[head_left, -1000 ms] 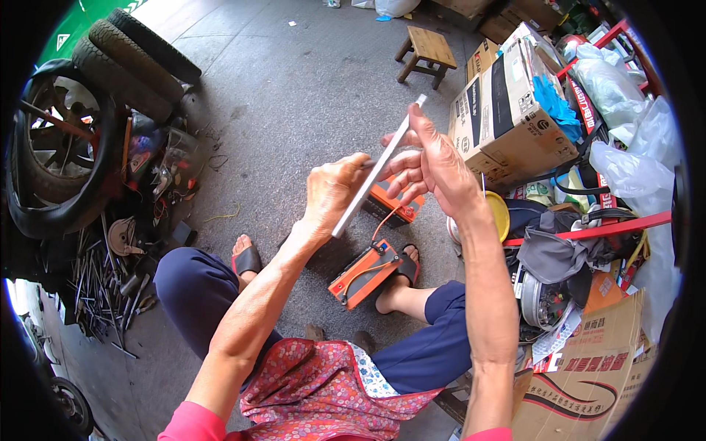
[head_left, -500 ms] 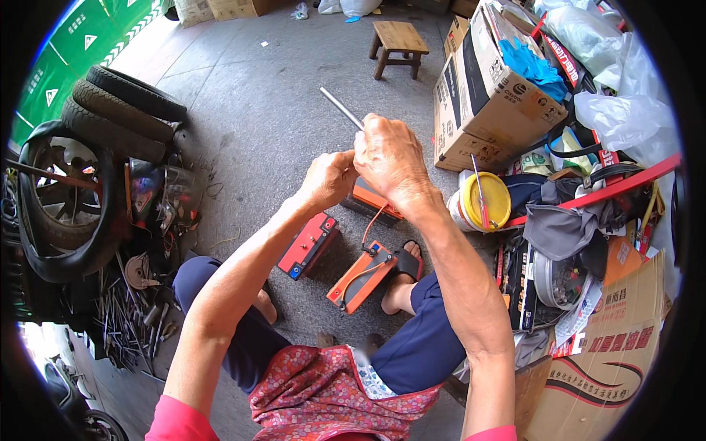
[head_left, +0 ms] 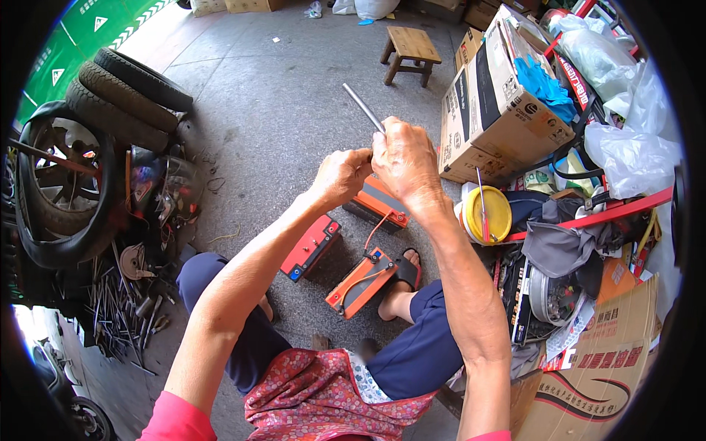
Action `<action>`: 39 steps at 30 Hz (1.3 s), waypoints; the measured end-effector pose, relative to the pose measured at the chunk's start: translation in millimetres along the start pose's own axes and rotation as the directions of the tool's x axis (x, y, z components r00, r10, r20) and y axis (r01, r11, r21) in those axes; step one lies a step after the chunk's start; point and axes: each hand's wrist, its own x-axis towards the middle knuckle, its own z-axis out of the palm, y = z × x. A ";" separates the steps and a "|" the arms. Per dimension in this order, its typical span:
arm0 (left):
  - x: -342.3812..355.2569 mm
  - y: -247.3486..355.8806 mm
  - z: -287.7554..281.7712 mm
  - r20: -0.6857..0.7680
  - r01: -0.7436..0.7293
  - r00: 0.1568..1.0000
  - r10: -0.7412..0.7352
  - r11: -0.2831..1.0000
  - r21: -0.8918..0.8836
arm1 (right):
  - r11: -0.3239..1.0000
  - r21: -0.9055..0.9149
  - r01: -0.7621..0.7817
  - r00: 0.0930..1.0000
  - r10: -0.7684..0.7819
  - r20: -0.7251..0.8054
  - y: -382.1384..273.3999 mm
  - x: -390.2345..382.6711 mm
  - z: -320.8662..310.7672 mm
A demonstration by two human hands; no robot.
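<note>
The right hand [head_left: 403,158] is gripping a grey metal rod [head_left: 362,105], which is jutting out beyond its fingers, up and to the left. The left hand [head_left: 341,178] is pressing bunched fingers close against the right; whether it is also grasping the rod, I cannot tell. Right of the right hand, a yellow-lidded bucket [head_left: 497,211] is bearing a red-handled screwdriver [head_left: 485,225]; farther up, a cardboard box [head_left: 478,151] is holding blue gloves [head_left: 546,87] at its top. Below both hands, a red-topped battery [head_left: 310,247] and an orange-topped battery [head_left: 361,284] are sitting on the floor [head_left: 272,95], which is stretching bare beyond the hands toward a wooden stool [head_left: 413,44].
</note>
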 end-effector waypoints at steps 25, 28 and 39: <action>18.6 -20.0 -4.0 0.028 0.037 0.999 -0.034 0.992 -0.122 | 0.941 0.177 -0.289 0.908 0.211 0.362 -1.0 40.0 13.1; 19.1 -17.8 -1.9 -0.005 -0.003 1.000 0.002 0.994 -0.107 | 0.997 -0.067 0.023 0.950 -0.001 0.313 2.9 45.8 14.0; 16.7 -27.0 9.0 0.015 0.030 1.000 -0.028 0.983 -0.182 | 0.985 -0.015 0.171 0.973 -0.166 0.159 -30.1 24.2 -53.4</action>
